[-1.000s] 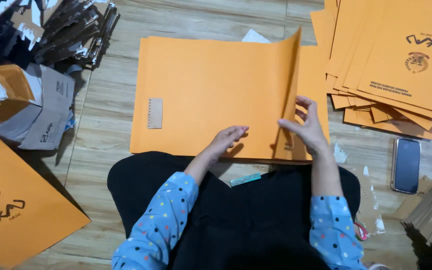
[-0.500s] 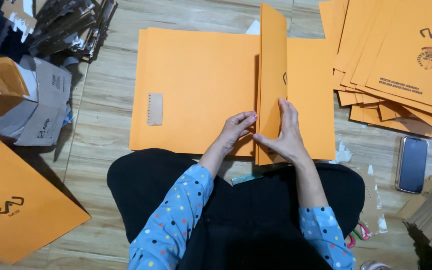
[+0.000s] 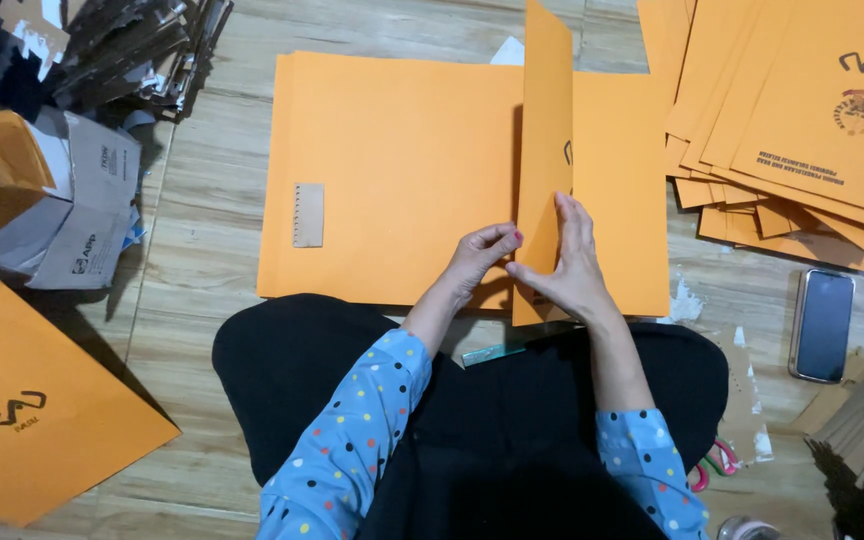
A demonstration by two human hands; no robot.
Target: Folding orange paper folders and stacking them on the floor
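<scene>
A large orange paper sheet (image 3: 402, 170) lies flat on the wooden floor in front of my lap. Its right-hand flap (image 3: 547, 130) stands up on edge, folded along a vertical line. My right hand (image 3: 572, 262) lies flat against that raised flap near its lower end. My left hand (image 3: 480, 255) pinches the flap's lower edge with fingertips, just left of the right hand. A small tan strip (image 3: 308, 215) rests on the sheet's left part.
A fanned stack of printed orange envelopes (image 3: 802, 120) sits at the upper right. A phone (image 3: 823, 325) lies at the right. A torn cardboard box (image 3: 42, 210) and cardboard scraps are at the upper left. Another orange envelope (image 3: 32, 420) lies lower left.
The right flap of the orange sheet has swung up from leaning right to standing nearly vertical. Both hands have come together at its lower edge.
</scene>
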